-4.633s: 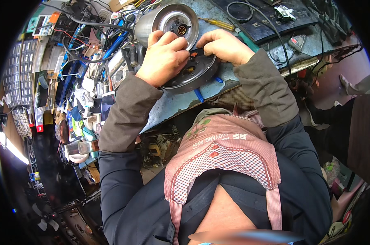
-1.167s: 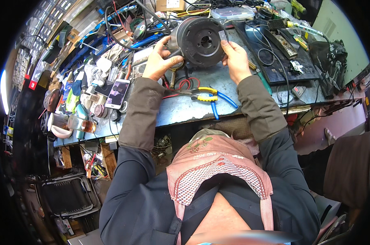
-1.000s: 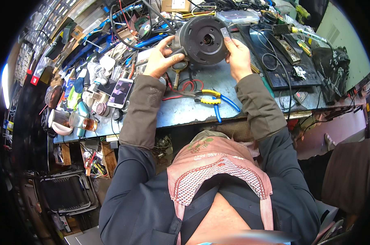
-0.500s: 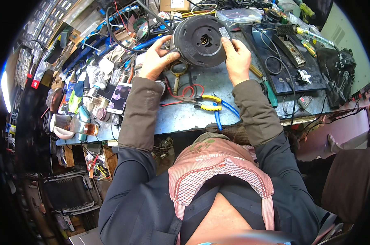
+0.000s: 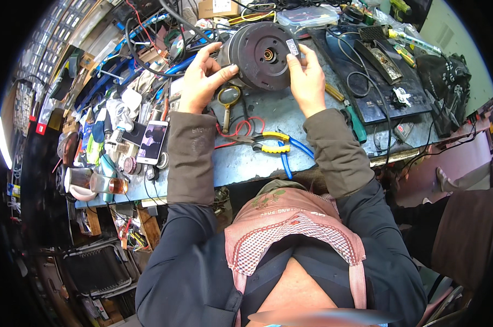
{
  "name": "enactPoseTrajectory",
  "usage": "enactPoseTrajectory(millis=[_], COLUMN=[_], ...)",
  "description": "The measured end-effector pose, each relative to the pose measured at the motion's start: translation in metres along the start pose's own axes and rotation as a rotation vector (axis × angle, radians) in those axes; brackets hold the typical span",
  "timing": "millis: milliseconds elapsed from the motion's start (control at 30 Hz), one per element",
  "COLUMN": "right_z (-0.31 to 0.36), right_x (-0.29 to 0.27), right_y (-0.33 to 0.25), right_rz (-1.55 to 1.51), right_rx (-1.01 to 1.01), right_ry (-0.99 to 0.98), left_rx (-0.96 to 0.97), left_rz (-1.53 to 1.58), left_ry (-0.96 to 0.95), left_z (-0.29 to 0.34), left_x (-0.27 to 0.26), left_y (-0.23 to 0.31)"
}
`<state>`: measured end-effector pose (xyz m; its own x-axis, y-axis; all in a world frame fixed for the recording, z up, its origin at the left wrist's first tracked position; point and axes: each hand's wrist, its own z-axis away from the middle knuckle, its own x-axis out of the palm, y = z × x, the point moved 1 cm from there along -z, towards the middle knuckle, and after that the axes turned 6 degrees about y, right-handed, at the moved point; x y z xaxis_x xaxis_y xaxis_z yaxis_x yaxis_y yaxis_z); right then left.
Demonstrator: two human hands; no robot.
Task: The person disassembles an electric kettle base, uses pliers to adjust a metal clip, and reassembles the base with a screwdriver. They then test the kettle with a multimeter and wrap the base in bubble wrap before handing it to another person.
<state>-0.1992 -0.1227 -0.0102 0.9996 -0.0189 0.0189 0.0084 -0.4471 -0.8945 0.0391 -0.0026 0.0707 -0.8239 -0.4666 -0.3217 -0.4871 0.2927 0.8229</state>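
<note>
At six o'clock from the round black-based vessel [image 5: 257, 75], yellow-and-blue pliers [image 5: 275, 148] lie on the blue bench [image 5: 230, 171], a magnifying glass [image 5: 226, 111] at seven (both crowd the gap between the forearms). A phone [image 5: 151, 143] sits at eight, a green-handled screwdriver [image 5: 358, 128] at four. The vessel is raised: the left hand [image 5: 198, 83], thumb spread from fingers, clasps its nine o'clock side; the right hand [image 5: 307, 84] pinches the rim at three, thumb just below a pale label [image 5: 293, 47].
</note>
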Motion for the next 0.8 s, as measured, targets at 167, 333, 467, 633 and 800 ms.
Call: enactPoseTrajectory(millis=[167, 333, 467, 633, 800], right_z=[0.007, 0.014, 0.017, 0.025, 0.019], right_x=[-0.013, -0.022, -0.026, -0.016, -0.021], right_y=[-0.014, -0.014, -0.019, -0.038, -0.029], right_rz=[0.061, 0.161, 0.09, -0.327, -0.349], right_rx=[0.023, -0.065, -0.101, 0.129, 0.096], right_ry=[-0.146, -0.293, -0.363, -0.392, -0.354], left_rx=[0.04, 0.077, 0.089, 0.152, 0.174], left_rz=[-0.199, -0.359, -0.391, -0.31, -0.255], left_ry=[0.023, 0.041, -0.011, 0.109, 0.154], left_z=[0.018, 0.039, 0.045, 0.049, 0.048], left_x=[0.022, 0.04, 0.039, 0.042, 0.042], left_y=[0.013, 0.022, 0.028, 0.017, 0.017])
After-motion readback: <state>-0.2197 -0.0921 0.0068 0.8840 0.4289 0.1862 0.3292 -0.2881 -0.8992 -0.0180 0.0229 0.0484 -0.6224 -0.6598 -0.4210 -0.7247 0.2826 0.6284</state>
